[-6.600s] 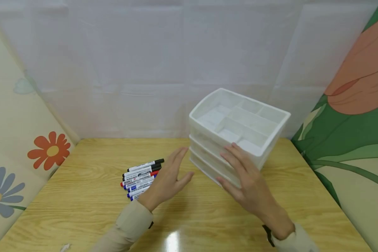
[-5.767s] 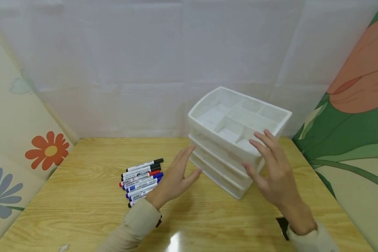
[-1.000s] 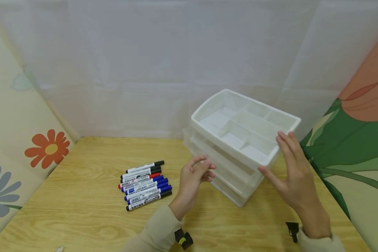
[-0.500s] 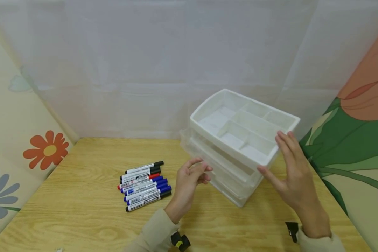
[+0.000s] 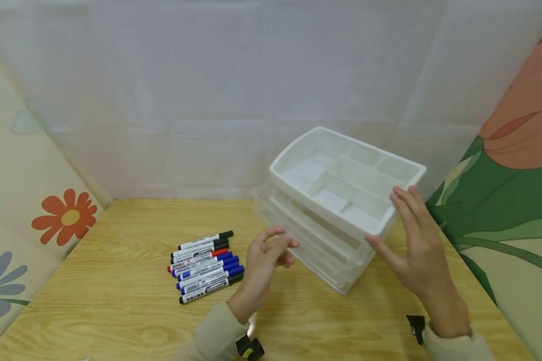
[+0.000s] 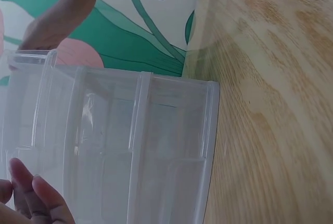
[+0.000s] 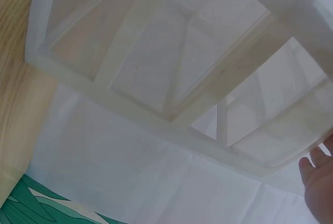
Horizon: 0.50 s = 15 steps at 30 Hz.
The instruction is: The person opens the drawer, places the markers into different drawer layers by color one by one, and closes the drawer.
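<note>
A white plastic drawer organizer (image 5: 325, 205) with a divided top tray stands angled on the table. One translucent drawer (image 5: 264, 203) below the tray juts out toward the front left. My left hand (image 5: 264, 263) has its fingers curled at that drawer's front edge, thumb against forefinger; the left wrist view shows those bent fingers (image 6: 49, 195) beside the clear plastic. At the tray's right front corner, my right hand (image 5: 420, 245) rests with fairly straight fingers on the side rim and the thumb at the front. Inside the top tray, the compartments hold nothing.
Several whiteboard markers (image 5: 205, 268) with black, red and blue caps lie side by side, left of the left hand. The wooden table (image 5: 108, 281) ends at a white cloth backdrop (image 5: 185, 100). Flower-patterned panels (image 5: 515, 200) flank both sides.
Earlier, both hands hovered near the organizer with its drawers in. The right hand moved onto the tray's corner. Over the last second the left hand and the drawer have slid outward to the left.
</note>
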Motion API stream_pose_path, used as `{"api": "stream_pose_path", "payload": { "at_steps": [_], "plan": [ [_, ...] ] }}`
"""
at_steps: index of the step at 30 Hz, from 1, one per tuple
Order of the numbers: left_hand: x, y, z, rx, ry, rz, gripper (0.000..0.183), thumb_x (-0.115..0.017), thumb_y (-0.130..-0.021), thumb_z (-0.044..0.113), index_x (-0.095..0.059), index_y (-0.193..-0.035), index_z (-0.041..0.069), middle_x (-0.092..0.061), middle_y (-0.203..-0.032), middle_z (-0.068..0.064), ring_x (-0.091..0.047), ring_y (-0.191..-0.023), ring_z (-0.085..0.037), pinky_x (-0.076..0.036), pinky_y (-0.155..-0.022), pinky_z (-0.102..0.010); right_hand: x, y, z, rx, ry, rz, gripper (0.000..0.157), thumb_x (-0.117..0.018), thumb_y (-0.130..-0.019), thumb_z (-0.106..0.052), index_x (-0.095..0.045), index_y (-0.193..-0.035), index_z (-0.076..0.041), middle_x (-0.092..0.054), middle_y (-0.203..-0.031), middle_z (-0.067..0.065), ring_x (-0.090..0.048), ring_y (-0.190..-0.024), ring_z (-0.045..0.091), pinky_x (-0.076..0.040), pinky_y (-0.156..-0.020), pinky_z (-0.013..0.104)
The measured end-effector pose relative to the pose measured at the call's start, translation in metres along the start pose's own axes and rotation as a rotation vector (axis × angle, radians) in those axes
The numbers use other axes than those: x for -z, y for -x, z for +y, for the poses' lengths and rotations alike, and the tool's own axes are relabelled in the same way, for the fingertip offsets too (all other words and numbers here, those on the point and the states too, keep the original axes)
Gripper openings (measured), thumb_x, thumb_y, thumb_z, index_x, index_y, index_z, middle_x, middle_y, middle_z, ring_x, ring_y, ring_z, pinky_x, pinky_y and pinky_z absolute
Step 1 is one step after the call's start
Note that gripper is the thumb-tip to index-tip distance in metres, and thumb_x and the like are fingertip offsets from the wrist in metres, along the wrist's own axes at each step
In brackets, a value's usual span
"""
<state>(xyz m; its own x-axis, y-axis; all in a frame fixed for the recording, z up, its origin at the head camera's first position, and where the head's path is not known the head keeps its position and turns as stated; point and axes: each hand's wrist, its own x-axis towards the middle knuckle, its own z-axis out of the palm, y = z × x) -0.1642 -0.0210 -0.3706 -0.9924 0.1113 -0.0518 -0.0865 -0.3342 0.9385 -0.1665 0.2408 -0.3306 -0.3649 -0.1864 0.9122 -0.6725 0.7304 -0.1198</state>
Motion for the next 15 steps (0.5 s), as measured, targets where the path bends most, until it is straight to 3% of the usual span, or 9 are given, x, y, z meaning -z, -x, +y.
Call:
{"api": "stream_pose_path", "payload": {
  "at_steps": [15],
  "plan": [
    [0.0081, 0.0108, 0.0045, -0.006, -0.011, -0.013, 0.023, -0.062, -0.099, 0.018, -0.052, -0.116, 0.006, -0.073, -0.080, 0.009, -0.058, -0.058, -0.006, -0.050, -0.063, -0.020, 0.0003, 0.0012, 0.0001, -0.019, 0.014, -0.016, 0.086, -0.053, -0.094, -0.062, -0.053, -0.130, 0.016, -0.053, -0.135, 0.033, -0.040, -0.139, 0.044, -0.025, -0.125, 0.033]
  ]
}}
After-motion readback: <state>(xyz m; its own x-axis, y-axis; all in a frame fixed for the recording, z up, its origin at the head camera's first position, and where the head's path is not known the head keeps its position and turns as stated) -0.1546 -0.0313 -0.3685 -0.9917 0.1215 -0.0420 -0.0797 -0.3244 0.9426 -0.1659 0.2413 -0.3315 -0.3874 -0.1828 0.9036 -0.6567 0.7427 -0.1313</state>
